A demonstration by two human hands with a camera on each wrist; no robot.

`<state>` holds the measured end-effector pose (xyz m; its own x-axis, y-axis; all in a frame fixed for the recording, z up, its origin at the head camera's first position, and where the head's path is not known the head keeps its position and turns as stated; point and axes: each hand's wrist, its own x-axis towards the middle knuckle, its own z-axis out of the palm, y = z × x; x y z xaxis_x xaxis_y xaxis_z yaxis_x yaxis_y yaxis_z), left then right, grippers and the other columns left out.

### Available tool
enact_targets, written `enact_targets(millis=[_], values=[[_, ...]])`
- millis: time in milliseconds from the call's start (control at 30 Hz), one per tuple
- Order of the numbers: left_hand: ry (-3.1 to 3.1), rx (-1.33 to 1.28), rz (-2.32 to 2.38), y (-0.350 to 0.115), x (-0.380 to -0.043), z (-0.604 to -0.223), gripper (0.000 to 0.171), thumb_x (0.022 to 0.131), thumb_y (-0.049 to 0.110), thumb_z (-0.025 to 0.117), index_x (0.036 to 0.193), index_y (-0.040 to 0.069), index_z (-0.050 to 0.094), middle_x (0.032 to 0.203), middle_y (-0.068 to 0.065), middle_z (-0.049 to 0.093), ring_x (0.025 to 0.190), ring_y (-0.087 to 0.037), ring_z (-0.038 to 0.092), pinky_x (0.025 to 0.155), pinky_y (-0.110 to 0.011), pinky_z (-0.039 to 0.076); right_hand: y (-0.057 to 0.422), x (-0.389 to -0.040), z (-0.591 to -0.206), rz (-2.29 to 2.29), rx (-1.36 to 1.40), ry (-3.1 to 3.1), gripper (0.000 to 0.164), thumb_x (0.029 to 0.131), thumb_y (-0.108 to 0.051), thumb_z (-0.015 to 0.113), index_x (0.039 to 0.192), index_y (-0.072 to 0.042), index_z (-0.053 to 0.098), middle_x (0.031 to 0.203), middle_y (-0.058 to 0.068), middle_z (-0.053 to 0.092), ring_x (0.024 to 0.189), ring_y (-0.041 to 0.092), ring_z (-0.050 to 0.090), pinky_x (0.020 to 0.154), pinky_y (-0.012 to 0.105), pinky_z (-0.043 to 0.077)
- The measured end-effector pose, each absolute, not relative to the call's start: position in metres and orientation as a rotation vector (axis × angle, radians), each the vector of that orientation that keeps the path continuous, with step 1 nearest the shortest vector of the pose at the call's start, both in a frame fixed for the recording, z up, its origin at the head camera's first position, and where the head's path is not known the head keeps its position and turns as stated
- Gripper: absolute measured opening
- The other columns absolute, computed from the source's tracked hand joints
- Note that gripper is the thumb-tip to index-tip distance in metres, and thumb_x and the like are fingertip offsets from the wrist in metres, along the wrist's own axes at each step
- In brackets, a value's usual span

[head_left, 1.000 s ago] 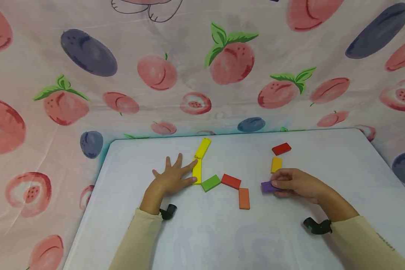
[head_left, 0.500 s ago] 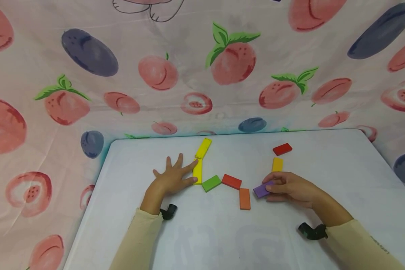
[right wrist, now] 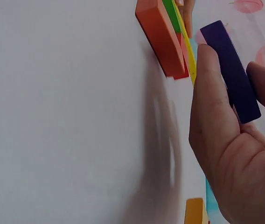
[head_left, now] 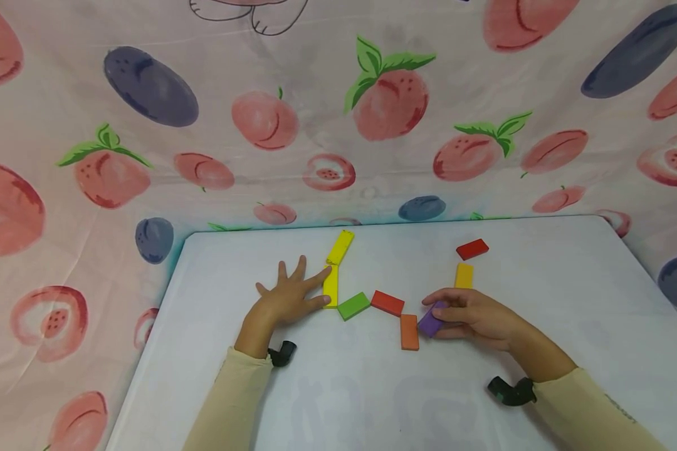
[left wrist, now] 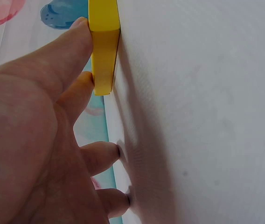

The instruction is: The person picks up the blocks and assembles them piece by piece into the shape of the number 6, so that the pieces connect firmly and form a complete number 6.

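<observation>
Purple block (head_left: pixel 430 321) in right hand (head_left: pixel 474 319), just beside orange block (head_left: pixel 409 332).
Right grip narrow, pinching the purple block right of mid-tabletop (head_left: pixel 338 401). Left hand (head_left: pixel 284 300): grip wide, fingers spread, thumb and index touching lower yellow block (head_left: pixel 330 287). Upper yellow block (head_left: pixel 340 247) lies toward the far edge; green block (head_left: pixel 353 306) and red block (head_left: pixel 387 303) lie between lower yellow block and orange block.

eight blocks (head_left: pixel 430 322), two hands (head_left: pixel 288 300), two sleeves (head_left: pixel 231 398)
</observation>
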<state>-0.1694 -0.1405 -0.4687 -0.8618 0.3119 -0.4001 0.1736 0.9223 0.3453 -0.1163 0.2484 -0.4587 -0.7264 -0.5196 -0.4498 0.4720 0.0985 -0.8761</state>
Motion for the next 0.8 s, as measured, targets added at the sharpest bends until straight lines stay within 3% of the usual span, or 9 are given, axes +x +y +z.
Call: enact_targets(millis=[200,500,600,700,800], values=[[2.618,0.35,0.411,-0.14,-0.169,-0.468,0.068,0.097,0.063,0.055,0.157,0.054,0.024,0.174,-0.01,-0.001,0.155,-0.052,-0.012,0.1,-0.092,-0.002,0.242,-0.114,-0.458,-1.744,-0.05,1.648,0.031,0.102,-0.014,0.062,0.128,0.002,0.055,0.124,0.014,0.059,0.115,0.026,0.067,0.097,0.044,0.057],[2.621,0.344,0.411,-0.14,-0.169,-0.469,0.069,0.096,0.063,0.056,0.157,0.054,0.025,0.174,-0.01,-0.001,0.155,-0.052,-0.012,0.1,-0.092,-0.002,0.232,-0.11,-0.455,-1.721,-0.101,1.653,0.021,0.1,-0.011,0.066,0.115,0.002,0.061,0.11,0.013,0.068,0.109,0.027,0.07,0.095,0.043,0.057],[2.624,0.343,0.414,-0.14,-0.168,-0.468,0.069,0.096,0.063,0.056,0.157,0.054,0.025,0.174,-0.009,-0.001,0.155,-0.052,-0.013,0.1,-0.092,-0.002,0.228,-0.109,-0.453,-1.689,-0.123,1.689,0.015,0.099,-0.013,0.067,0.108,-0.002,0.064,0.104,0.009,0.072,0.103,0.023,0.069,0.093,0.036,0.06],[2.626,0.341,0.418,-0.14,-0.168,-0.468,0.068,0.097,0.062,0.056,0.157,0.054,0.025,0.174,-0.009,-0.001,0.155,-0.051,-0.013,0.1,-0.092,-0.002,0.224,-0.108,-0.452,-1.639,-0.134,1.753,0.012,0.098,-0.016,0.069,0.101,-0.006,0.066,0.096,0.003,0.073,0.093,0.019,0.066,0.082,0.026,0.059],[2.626,0.341,0.419,-0.14,-0.167,-0.468,0.068,0.097,0.062,0.056,0.157,0.054,0.024,0.174,-0.009,0.0,0.155,-0.051,-0.012,0.1,-0.092,-0.002,0.22,-0.107,-0.45,-1.6,-0.136,1.802,0.012,0.097,-0.018,0.071,0.097,-0.007,0.065,0.089,0.001,0.072,0.088,0.017,0.062,0.075,0.024,0.055]])
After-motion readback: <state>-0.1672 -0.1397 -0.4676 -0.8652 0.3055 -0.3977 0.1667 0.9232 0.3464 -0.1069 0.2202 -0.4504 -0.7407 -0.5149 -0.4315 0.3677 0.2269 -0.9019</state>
